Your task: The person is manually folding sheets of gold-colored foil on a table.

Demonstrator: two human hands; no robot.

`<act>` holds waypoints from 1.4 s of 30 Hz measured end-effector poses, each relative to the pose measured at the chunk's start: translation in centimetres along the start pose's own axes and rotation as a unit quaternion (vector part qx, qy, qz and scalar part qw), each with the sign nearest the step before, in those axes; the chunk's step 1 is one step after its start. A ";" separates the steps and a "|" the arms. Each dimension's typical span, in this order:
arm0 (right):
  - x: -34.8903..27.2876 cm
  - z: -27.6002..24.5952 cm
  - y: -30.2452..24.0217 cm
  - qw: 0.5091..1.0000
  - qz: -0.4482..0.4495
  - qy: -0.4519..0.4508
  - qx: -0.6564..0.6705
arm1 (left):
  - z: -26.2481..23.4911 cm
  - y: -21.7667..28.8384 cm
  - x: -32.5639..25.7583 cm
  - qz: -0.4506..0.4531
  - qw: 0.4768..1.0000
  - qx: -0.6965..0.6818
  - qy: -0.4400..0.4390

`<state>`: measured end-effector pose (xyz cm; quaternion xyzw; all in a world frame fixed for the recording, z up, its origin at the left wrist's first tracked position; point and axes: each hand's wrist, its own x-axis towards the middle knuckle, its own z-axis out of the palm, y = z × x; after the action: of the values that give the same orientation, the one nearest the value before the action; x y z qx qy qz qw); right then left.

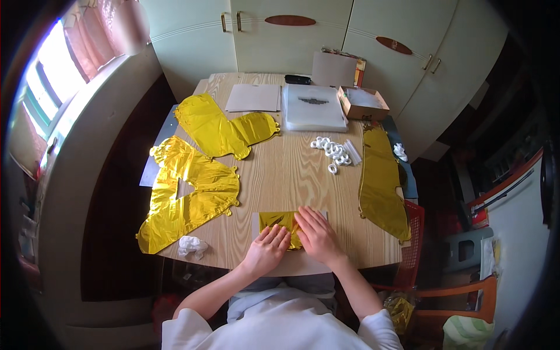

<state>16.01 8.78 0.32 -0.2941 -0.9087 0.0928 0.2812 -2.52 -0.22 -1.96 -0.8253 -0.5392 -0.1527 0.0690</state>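
Left fingers (276, 234) and right fingers (311, 220) — resting on gold foil (277, 218).

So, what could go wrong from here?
Wrinkling: the folded, shiny gold foil under the left hand and right hand looks creased, so pressing might set the creases.
Slipping: the flat, pale card beneath reaches the front edge of the light wood-grain table and could shift.
Knock-off: the crumpled white tissue lies near that edge and might get brushed off.
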 end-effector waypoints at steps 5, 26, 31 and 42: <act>0.1 2.6 1.9 0.994 0.001 -0.108 -0.017 | -0.7 0.0 0.7 0.016 1.000 -0.002 0.015; -0.2 3.1 1.7 0.996 0.024 -0.073 0.037 | -0.8 -3.1 4.0 -0.104 0.991 -0.084 -0.008; -0.1 2.9 1.7 0.997 0.020 -0.069 0.031 | 0.6 -1.4 3.4 -0.132 0.987 -0.081 -0.048; -0.3 3.1 1.7 0.997 0.030 -0.065 0.029 | 0.6 -0.9 3.1 -0.138 0.986 -0.073 -0.063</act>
<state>15.27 9.99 -2.91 -0.3061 -0.9128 0.1466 0.2271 -2.07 3.03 -1.51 -0.7541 -0.6383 -0.1471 -0.0474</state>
